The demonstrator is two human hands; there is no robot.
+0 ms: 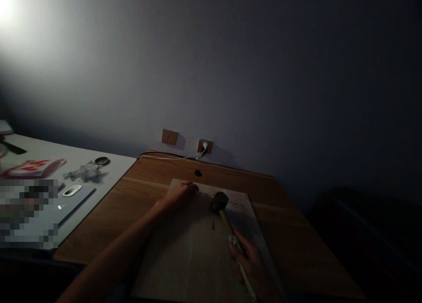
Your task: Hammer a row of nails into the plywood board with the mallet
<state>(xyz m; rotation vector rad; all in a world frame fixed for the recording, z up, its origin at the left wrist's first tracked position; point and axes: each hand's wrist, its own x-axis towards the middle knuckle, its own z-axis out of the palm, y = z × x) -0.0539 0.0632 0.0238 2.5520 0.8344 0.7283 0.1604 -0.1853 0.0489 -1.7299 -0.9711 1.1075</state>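
My right fingers (pixel 236 251) wrap the mallet handle (pixel 227 222); likely stiff, top-heavy, low hold suits. Left fingers (pixel 190 188) on board (pixel 184 250); can't tell if pinching.

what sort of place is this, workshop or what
Probably an ordinary indoor room, at home or in an office, rather than a workshop: a wooden table and a white table stand side by side along a plain wall, which has a socket with a white plug in it.

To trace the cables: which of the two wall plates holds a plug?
The right wall plate: a white plug sits in it; the left wall plate has none.
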